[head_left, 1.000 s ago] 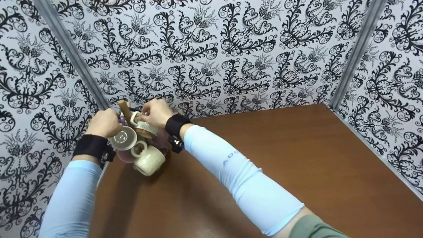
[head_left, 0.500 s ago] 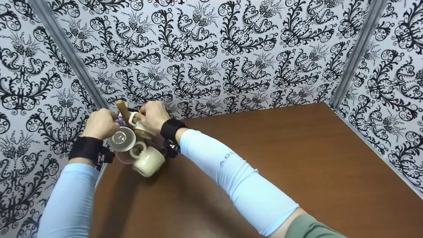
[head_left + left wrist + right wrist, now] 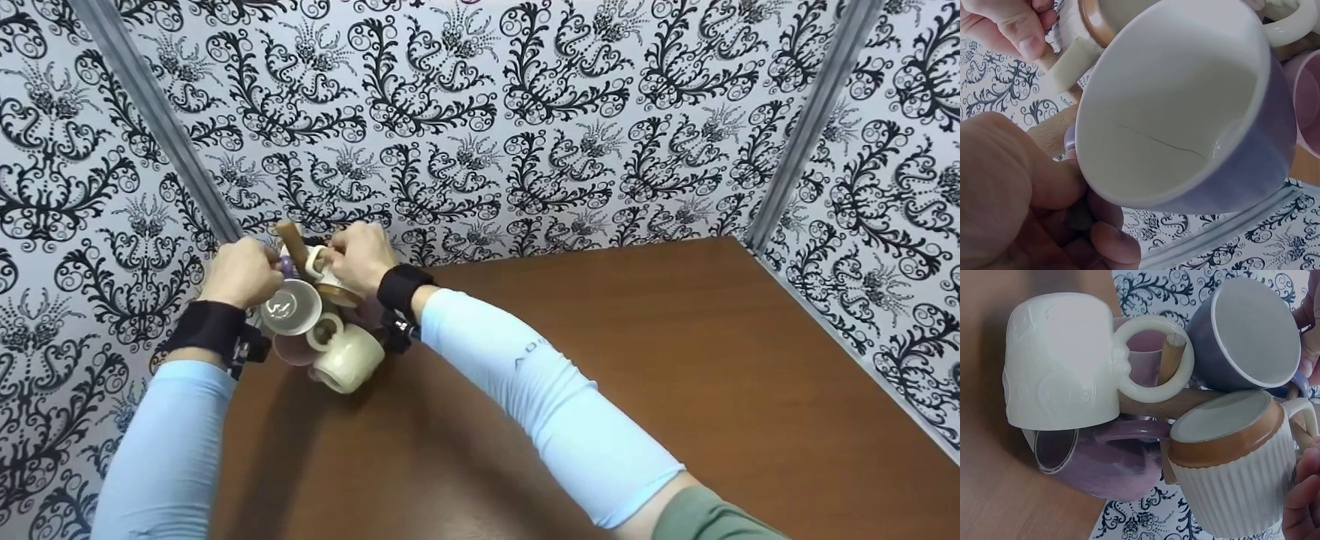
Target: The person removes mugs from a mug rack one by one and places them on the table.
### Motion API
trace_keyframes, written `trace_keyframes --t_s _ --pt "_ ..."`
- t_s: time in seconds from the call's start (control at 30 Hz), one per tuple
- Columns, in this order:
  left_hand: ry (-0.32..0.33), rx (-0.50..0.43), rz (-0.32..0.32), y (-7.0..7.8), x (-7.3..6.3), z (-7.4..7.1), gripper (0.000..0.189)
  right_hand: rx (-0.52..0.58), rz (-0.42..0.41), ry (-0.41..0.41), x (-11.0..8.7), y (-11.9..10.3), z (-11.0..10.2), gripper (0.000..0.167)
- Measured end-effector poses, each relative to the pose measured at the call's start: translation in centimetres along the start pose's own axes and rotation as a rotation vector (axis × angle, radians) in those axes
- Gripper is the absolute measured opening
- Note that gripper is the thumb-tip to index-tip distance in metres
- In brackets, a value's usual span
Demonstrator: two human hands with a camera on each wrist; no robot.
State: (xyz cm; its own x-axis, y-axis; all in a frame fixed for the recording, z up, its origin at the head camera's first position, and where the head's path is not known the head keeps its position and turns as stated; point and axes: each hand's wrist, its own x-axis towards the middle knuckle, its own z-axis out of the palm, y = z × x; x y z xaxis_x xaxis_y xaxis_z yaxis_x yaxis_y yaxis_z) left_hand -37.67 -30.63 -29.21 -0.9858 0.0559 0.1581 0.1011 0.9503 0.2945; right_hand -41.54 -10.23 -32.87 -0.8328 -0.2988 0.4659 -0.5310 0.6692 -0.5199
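A wooden mug tree (image 3: 292,244) bears several mugs in the far left corner. My left hand (image 3: 244,271) pinches the handle of a lavender mug (image 3: 1241,169), whose white inside faces the left wrist camera. My right hand (image 3: 365,256) holds the handle of a ribbed white mug (image 3: 1235,495) with a brown rim, close to a peg of the tree. Below them a cream mug (image 3: 1061,363) hangs on a peg by its round handle. A mauve mug (image 3: 1112,464) sits beside it, and a pink mug (image 3: 1307,101) is partly hidden.
The brown wooden tabletop (image 3: 600,375) extends to the right and front. White walls (image 3: 510,135) with black scrollwork rise close behind and left of the mug tree. Grey corner posts (image 3: 157,120) stand at the corners.
Since half a second ago, both hands and the mugs have shifted slightly right and up in the head view. The mugs keep about the same arrangement.
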Motion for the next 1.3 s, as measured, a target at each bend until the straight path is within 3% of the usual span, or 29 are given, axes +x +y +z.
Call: trace_keyframes --t_s 0.23,0.5,0.67,0.77,1.0,1.2,1.3 --pt "-0.015 -0.012 0.020 1.7 0.9 0.4 0.025 0.006 -0.032 0.045 0.1 1.9 -1.0 0.026" --pt "0.007 -0.011 0.056 3.8 1.8 1.0 0.022 0.053 0.023 0.042 -0.1 3.5 -2.7 0.015" --pt "-0.062 -0.075 -0.022 5.8 2.4 1.5 0.023 0.056 0.074 0.040 -0.2 4.7 -3.7 0.015" --pt "-0.071 -0.082 -0.056 7.2 2.9 2.0 0.023 0.073 0.105 0.035 -0.6 5.5 -4.6 0.014" --pt "-0.048 -0.105 -0.034 10.2 4.2 3.4 0.015 0.135 0.200 0.041 -1.2 7.6 -7.0 0.011" --pt "0.032 -0.088 0.050 12.0 5.1 4.3 0.026 0.021 0.131 0.082 -1.2 9.4 -8.6 0.015" --pt "0.032 -0.108 0.032 12.9 5.3 4.8 0.019 0.005 0.123 0.089 -1.2 10.3 -9.0 0.015"
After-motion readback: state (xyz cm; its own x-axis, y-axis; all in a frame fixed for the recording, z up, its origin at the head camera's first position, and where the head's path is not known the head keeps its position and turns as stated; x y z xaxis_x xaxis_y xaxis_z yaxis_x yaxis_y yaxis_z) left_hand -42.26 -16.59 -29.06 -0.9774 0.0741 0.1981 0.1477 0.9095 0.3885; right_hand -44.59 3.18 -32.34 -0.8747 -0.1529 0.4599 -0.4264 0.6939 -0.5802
